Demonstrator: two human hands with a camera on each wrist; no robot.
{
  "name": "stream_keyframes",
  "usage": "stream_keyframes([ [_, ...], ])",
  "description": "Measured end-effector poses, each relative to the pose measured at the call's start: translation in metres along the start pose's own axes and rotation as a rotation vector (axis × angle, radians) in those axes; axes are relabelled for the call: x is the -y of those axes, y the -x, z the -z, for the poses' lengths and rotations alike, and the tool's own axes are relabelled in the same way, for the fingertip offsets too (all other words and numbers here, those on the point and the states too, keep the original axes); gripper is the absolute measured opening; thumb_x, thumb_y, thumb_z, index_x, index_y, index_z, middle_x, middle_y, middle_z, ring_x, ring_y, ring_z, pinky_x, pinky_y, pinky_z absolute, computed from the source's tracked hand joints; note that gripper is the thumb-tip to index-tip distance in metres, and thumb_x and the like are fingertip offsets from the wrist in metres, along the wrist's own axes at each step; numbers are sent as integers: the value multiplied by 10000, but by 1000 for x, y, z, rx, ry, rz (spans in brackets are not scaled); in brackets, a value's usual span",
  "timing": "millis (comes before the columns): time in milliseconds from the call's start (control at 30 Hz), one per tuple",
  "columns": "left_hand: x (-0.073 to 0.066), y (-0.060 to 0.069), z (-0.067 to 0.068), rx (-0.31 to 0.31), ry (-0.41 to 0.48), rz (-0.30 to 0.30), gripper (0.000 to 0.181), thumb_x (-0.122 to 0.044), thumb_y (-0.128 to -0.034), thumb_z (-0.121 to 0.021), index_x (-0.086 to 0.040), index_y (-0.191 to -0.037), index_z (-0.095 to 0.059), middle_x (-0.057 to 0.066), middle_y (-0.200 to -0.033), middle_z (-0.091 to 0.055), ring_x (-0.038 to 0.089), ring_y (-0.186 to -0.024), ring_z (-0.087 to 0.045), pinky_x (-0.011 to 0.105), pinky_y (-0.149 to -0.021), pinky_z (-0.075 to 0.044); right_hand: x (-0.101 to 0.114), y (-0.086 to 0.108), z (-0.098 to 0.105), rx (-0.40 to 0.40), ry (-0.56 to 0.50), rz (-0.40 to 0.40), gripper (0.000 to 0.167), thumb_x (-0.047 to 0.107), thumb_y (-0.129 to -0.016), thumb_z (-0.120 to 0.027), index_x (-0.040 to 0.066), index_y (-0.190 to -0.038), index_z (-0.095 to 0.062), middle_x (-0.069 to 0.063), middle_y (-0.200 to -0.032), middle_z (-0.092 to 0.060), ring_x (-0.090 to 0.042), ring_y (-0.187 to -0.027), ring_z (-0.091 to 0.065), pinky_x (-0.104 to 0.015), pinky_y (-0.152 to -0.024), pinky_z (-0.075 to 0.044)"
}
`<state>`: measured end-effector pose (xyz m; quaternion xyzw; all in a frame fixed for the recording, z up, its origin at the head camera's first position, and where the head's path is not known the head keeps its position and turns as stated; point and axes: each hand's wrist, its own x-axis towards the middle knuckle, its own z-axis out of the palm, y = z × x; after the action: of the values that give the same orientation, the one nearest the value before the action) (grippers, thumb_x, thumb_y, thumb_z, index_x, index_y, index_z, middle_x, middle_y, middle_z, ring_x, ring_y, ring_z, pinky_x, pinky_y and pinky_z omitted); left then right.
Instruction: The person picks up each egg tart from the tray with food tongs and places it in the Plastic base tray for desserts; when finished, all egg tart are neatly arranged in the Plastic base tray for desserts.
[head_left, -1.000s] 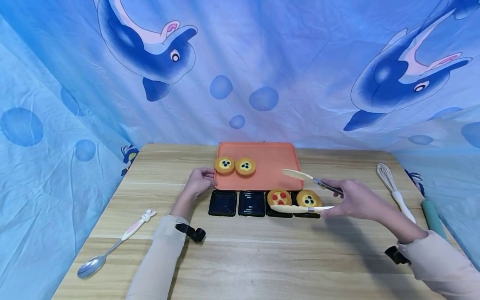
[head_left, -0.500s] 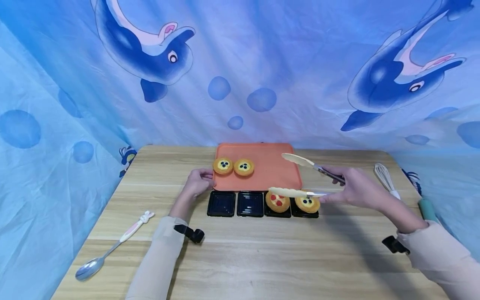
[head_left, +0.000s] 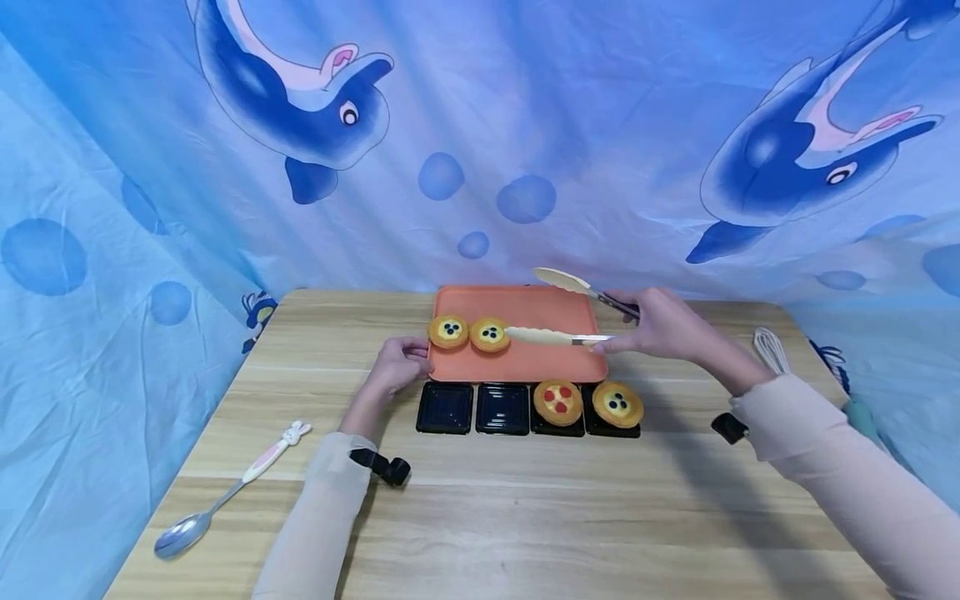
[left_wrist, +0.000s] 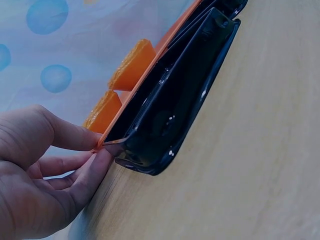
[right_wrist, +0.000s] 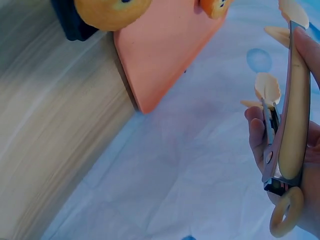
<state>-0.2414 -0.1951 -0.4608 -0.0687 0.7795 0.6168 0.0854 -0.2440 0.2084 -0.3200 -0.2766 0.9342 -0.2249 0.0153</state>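
Note:
My left hand [head_left: 399,365] holds the left front corner of an orange tray [head_left: 525,305]; thumb and fingers pinch its edge in the left wrist view. Two egg tarts with dark berries, one at the far left [head_left: 448,343] and one beside it [head_left: 489,347], sit on the tray. My right hand [head_left: 656,323] grips food tongs [head_left: 543,336] above the tray, their cream tips spread wide with nothing between them. The lower tip appears beside the right-hand tart on the tray; whether they touch I cannot tell.
Several square black dishes line the tray's front: two bare, the left one [head_left: 446,408] and its neighbour [head_left: 502,408], then a red-topped tart [head_left: 558,402] and a berry tart [head_left: 617,404]. A spoon [head_left: 228,492] lies left, a whisk [head_left: 770,348] right.
My right hand has carried the spread tongs away from the dishes, back and leftward over the tray. The left hand stays at the tray's corner.

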Motion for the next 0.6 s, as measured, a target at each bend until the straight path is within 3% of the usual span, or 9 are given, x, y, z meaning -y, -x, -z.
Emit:
stream_keyframes([
  [100,1,0,1,-4,-1,-1,447,152,-812,-618,121,-1253,-551,249,-1154,-588,271,-936,-628,279,-722,-584,0,-16,-9,20,-42,-4,901,424,-737,-871,-31,-1420,-501,49,-546,-260,-111,-491,-197,-275,-461,-217],
  [267,1,0,2,-3,3,-1,445,150,-815,-618,125,-1254,-549,256,-1156,-588,273,-933,-634,285,-715,-586,3,-36,-31,81,-109,-15,891,420,-752,-861,-27,-1428,-492,40,-522,-290,-120,-451,-210,-269,-438,-237],
  [433,-1,2,1,-2,13,6,451,161,-803,-619,122,-1248,-555,250,-1151,-589,290,-947,-631,295,-734,-590,4,-47,-51,130,-92,-7,865,470,-745,-851,-22,-1387,-544,33,-515,-330,-118,-430,-238,-270,-427,-269],
  [600,-3,1,-1,4,23,0,467,170,-785,-609,125,-1247,-556,231,-1109,-596,269,-919,-637,299,-725,-592,4,-52,-61,136,-86,5,717,432,-761,-852,-17,-1276,-636,36,-490,-311,-124,-408,-224,-280,-427,-277],
])
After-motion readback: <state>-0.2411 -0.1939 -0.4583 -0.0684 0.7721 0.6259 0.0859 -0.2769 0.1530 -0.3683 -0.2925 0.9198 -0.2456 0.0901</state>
